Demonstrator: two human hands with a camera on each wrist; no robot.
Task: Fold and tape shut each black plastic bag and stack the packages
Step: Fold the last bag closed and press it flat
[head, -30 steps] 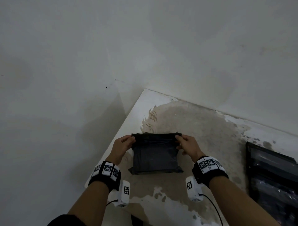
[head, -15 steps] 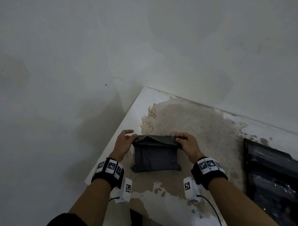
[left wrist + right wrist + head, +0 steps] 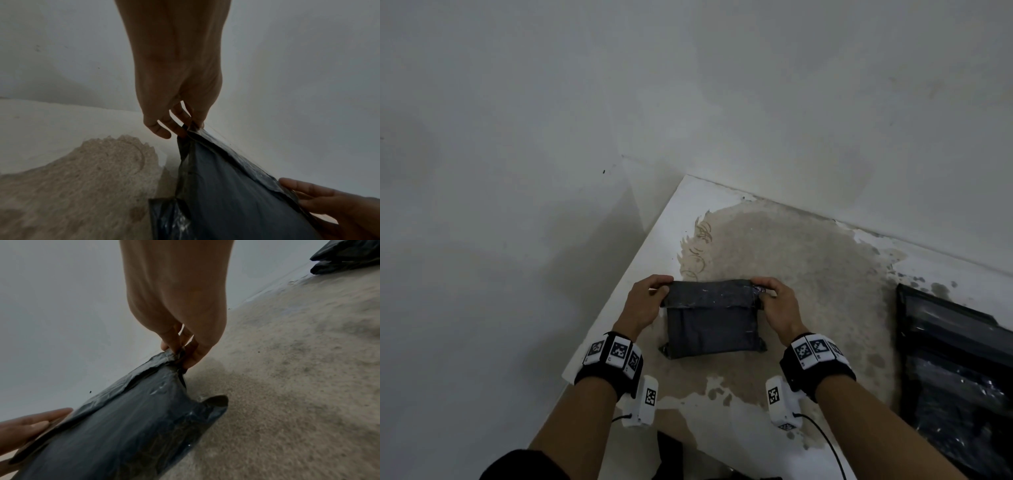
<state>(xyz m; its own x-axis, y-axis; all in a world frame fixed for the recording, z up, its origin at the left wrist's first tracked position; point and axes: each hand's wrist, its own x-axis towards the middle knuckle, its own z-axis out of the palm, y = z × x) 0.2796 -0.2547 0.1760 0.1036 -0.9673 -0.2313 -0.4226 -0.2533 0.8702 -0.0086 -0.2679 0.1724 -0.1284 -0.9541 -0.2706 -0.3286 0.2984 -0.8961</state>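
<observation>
A black plastic bag [image 3: 710, 323] with something bulky inside lies on the worn white table [image 3: 808, 274] in front of me. Its far flap is turned over toward me and covers the top strip of the package. My left hand [image 3: 654, 294] pinches the flap's left corner, seen close up in the left wrist view as the bag [image 3: 236, 194] hanging from my left hand [image 3: 189, 126]. My right hand [image 3: 770, 293] pinches the right corner; the right wrist view shows the bag [image 3: 133, 426] held by my right hand [image 3: 180, 356].
A pile of shiny black packages [image 3: 959, 373] lies at the table's right side, also visible far off as black packages [image 3: 345, 256]. White walls meet at the corner behind the table. The table's left edge [image 3: 619, 308] runs close beside my left hand.
Both hands have drawn the bag's far edge up and over toward me, so the flap now lies folded across the top of the package.
</observation>
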